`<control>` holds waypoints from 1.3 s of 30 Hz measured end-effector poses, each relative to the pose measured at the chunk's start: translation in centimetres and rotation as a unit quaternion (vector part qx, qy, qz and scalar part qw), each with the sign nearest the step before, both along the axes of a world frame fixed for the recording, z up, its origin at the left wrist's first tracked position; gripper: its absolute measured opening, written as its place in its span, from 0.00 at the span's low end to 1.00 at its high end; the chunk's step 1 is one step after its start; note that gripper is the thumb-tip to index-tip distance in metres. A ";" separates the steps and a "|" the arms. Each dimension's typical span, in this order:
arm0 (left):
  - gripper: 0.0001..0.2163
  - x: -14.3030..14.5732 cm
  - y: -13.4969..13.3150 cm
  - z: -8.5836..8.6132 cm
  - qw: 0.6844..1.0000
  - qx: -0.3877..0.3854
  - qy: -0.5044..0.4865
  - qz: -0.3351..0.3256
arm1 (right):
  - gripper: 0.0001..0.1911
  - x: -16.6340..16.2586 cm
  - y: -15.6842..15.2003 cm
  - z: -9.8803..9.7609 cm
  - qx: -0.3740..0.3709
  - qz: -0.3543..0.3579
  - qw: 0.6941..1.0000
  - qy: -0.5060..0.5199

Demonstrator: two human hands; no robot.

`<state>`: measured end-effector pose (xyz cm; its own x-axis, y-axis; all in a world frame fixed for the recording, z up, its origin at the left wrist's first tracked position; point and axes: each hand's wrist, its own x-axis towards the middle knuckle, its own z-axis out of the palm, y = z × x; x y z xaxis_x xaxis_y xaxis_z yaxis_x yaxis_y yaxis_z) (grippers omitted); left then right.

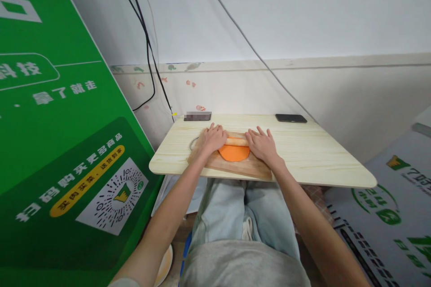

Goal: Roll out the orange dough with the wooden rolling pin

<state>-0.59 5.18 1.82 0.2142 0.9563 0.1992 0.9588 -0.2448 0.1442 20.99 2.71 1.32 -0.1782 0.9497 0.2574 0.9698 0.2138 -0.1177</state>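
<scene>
A wooden rolling pin (236,141) lies crosswise over a flat, rounded orange sheet of what looks like dough (234,153). Both rest on a wooden board (232,168) with a metal ring handle at its left. My left hand (214,139) is closed over the pin's left end, fingers bent forward. My right hand (261,143) holds down the other end, its palm on the pin and its fingertips reaching past it. The hands cover both ends of the pin, and the sheet's far part is mostly hidden behind it.
The board lies near the front edge of a pale wood-grain table (313,161). At the table's back are a dark phone (291,118) on the right and another dark flat object (197,117) on the left. Cables (147,36) hang along the wall. A green panel (84,112) stands left.
</scene>
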 end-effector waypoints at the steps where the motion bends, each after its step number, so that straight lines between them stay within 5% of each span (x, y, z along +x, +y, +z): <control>1: 0.23 0.0 -0.2 -0.1 1.000 0.003 0.001 0.001 | 0.32 0.0 -0.1 -0.1 0.002 -0.003 1.000 0.000; 10: 0.26 -1.2 -6.1 -5.5 0.987 0.133 -0.086 -0.022 | 0.33 -0.2 -6.7 -3.1 0.125 0.025 0.991 0.034; 19: 0.25 0.7 0.9 -0.5 0.998 -0.004 -0.036 0.050 | 0.30 -0.4 1.1 1.0 -0.058 -0.027 0.997 -0.036; 23: 0.24 1.1 2.1 0.3 0.998 -0.029 -0.041 0.047 | 0.30 -0.6 2.1 2.0 -0.074 -0.031 0.996 -0.046; 27: 0.23 0.4 -0.3 -1.0 0.998 0.033 -0.036 0.032 | 0.30 -1.1 -1.2 1.3 -0.020 -0.037 0.998 -0.047; 30: 0.23 -0.6 -4.0 -3.1 0.994 0.093 -0.053 -0.036 | 0.31 -1.1 -5.4 -0.2 0.023 -0.017 0.999 -0.026; 34: 0.22 -1.9 -8.5 -5.7 0.977 0.169 -0.117 -0.048 | 0.32 -0.8 -10.0 -2.4 0.103 -0.003 0.995 0.007; 39: 0.23 -1.8 -8.3 -5.3 0.986 0.136 -0.096 -0.032 | 0.33 -1.0 -8.9 -2.5 0.081 -0.009 0.997 0.007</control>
